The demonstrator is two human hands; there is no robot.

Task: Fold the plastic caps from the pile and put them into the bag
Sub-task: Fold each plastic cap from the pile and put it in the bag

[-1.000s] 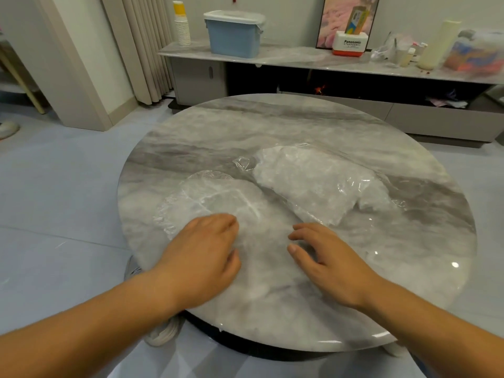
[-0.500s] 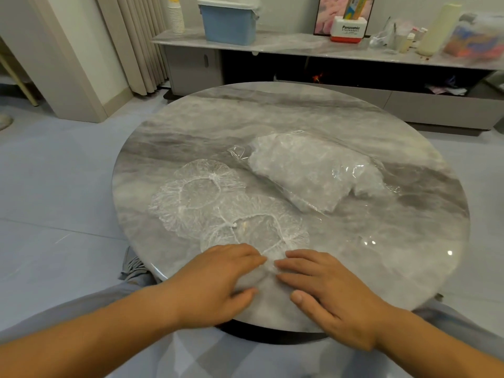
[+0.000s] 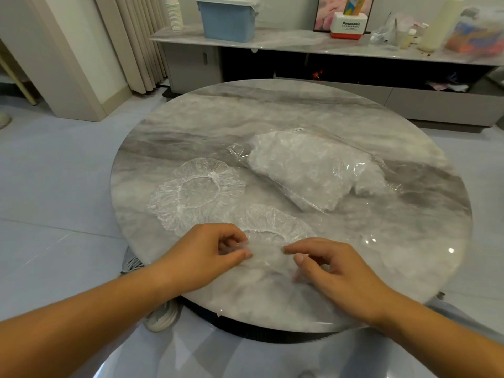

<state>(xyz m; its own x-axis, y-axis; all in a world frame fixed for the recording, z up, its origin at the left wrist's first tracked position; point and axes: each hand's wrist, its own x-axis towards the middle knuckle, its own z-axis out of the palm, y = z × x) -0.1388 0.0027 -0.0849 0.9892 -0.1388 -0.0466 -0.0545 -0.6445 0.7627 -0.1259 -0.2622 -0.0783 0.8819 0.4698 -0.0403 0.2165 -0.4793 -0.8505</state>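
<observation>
While the left hand (image 3: 201, 257) and right hand (image 3: 335, 271) pinch the near cap (image 3: 272, 222) between curled fingers (image 3: 240, 254), a second cap (image 3: 196, 192) and the bag (image 3: 308, 170) lie beyond them on the desk (image 3: 409, 255).

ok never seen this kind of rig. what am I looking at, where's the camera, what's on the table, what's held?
No robot here: a person works with two bare hands. The one camera is a wide-angle worn on the head, looking forward and down, so the arms enter from the bottom. The surface is a round marble table. On it lie two clear plastic caps with gathered elastic rims and, behind them, a clear bag stuffed with crumpled plastic. The left hand pinches the front edge of the near cap; the right hand seems to pinch the same edge. The second cap lies flat to the left, no hand on it. A sideboard behind carries a blue box.
</observation>
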